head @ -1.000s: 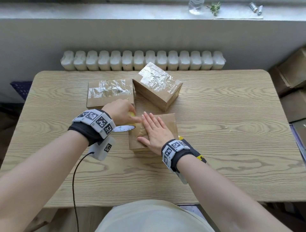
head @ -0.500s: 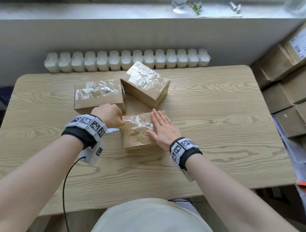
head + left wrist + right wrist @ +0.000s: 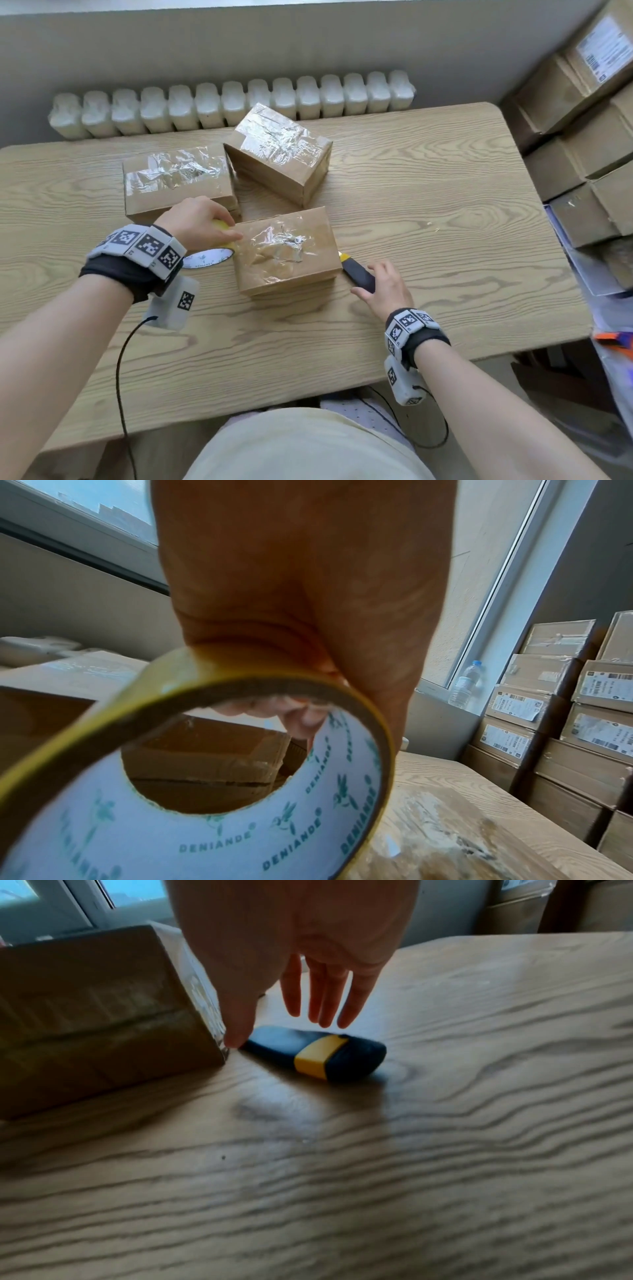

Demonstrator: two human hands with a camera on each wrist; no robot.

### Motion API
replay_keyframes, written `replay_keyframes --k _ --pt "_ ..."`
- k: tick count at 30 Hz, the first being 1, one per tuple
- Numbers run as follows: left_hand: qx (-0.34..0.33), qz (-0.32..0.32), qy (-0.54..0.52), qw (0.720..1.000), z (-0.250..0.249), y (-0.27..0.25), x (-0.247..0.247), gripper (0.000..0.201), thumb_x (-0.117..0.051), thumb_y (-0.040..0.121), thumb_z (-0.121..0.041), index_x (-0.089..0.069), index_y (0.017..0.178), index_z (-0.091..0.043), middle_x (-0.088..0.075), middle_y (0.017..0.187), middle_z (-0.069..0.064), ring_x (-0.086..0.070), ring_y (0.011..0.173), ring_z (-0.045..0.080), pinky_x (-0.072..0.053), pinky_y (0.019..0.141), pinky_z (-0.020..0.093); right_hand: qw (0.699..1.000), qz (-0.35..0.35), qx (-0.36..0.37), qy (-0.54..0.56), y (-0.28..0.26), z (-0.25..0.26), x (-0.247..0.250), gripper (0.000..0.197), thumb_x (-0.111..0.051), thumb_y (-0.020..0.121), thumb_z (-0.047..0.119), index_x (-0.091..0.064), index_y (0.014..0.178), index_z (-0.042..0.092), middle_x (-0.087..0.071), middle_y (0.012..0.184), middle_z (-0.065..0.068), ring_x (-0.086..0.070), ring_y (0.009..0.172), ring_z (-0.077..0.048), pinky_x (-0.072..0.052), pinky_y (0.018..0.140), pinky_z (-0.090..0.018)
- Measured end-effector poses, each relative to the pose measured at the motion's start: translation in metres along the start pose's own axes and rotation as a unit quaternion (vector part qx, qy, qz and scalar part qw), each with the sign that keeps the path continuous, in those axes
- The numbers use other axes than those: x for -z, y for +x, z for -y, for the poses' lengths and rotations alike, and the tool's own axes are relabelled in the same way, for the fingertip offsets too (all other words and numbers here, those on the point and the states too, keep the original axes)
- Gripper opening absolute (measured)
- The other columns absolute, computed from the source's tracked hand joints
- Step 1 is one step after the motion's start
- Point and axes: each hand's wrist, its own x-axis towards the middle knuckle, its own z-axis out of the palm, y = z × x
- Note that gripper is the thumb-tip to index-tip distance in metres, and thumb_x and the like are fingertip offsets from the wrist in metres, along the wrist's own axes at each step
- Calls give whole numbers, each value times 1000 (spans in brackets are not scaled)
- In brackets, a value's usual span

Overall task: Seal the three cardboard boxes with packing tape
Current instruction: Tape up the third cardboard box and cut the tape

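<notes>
Three cardboard boxes stand on the wooden table [image 3: 428,178], each with shiny clear tape on top: a near box [image 3: 286,250], a left box [image 3: 174,181] and a far, angled box [image 3: 279,149]. My left hand [image 3: 198,222] grips the yellow tape roll [image 3: 209,255] against the near box's left edge; the left wrist view shows my fingers curled through the roll [image 3: 219,777]. My right hand [image 3: 383,286] hovers with straight fingers over a dark blue and yellow utility knife [image 3: 356,274] lying by the near box's right side; my thumb [image 3: 236,1031] touches the knife [image 3: 315,1053].
A white radiator [image 3: 233,102] runs behind the table's far edge. Stacked cardboard cartons [image 3: 582,130] with labels stand to the right of the table. A cable [image 3: 120,377] hangs from my left wrist over the front edge.
My right hand left the top of the near box and moved right and down to the knife. My left hand kept hold of the tape roll at the box's left edge.
</notes>
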Motion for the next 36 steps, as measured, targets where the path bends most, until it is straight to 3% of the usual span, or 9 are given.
replay_keyframes --k 9,14,16,19,22,25,29,32,36 --pt "-11 0 -13 1000 1 -5 2 31 -68 78 -49 -69 99 -26 -61 99 -3 -53 89 14 -41 74 27 996 37 -15 -82 8 12 5 39 -63 88 31 -50 117 6 -51 119 -10 -46 115 -25 -38 92 -33" --pt "-22 6 5 1000 -4 -7 6 30 -67 80 -45 -70 101 -23 -64 106 0 -56 96 18 -45 80 30 991 41 -81 93 14 7 36 38 -70 83 32 -61 113 11 -66 108 -4 -61 102 -23 -47 89 -34" --pt "-25 10 4 1000 -6 -7 8 29 -68 80 -43 -69 101 -22 -64 106 0 -56 95 16 -45 79 29 969 39 -82 231 15 9 53 33 -75 80 27 -65 107 11 -69 102 -3 -65 98 -20 -50 89 -33" --pt "-30 17 4 999 -8 -7 11 30 -69 80 -40 -69 102 -21 -65 107 -1 -56 94 14 -45 80 28 903 62 -78 417 9 27 79 17 -73 82 15 -67 97 11 -69 98 -10 -67 97 -25 -54 88 -35" --pt "-32 21 5 999 -10 -7 13 31 -68 81 -39 -68 105 -20 -64 108 -2 -56 95 13 -46 81 27 832 155 -60 530 4 54 96 13 -64 88 9 -66 99 1 -66 101 -18 -65 95 -28 -56 83 -31" --pt "-33 23 6 999 -11 -6 11 31 -67 82 -38 -67 107 -20 -64 109 -3 -56 95 13 -46 81 27 789 260 -49 555 2 84 97 20 -59 89 10 -62 105 -1 -65 110 -22 -67 91 -31 -58 78 -33" --pt "-23 -7 -14 1000 -6 -6 7 23 -62 86 -37 -69 100 -22 -67 105 -3 -60 95 16 -48 80 29 767 379 -43 516 -2 122 81 35 -59 90 22 -56 118 1 -65 111 -24 -67 91 -39 -59 68 -42" --pt "-5 -27 -22 999 -7 -6 3 22 -58 88 -38 -70 98 -22 -68 101 -1 -61 92 17 -50 78 32 763 415 -48 494 -5 137 65 39 -58 92 24 -55 124 2 -65 110 -23 -67 89 -38 -59 69 -43" --pt "23 -43 -19 999 -9 -5 -1 21 -57 89 -38 -69 99 -24 -68 101 -1 -61 95 20 -51 82 35 759 440 -58 477 -8 146 53 29 -55 94 25 -57 112 2 -66 107 -23 -69 83 -35 -59 63 -40"
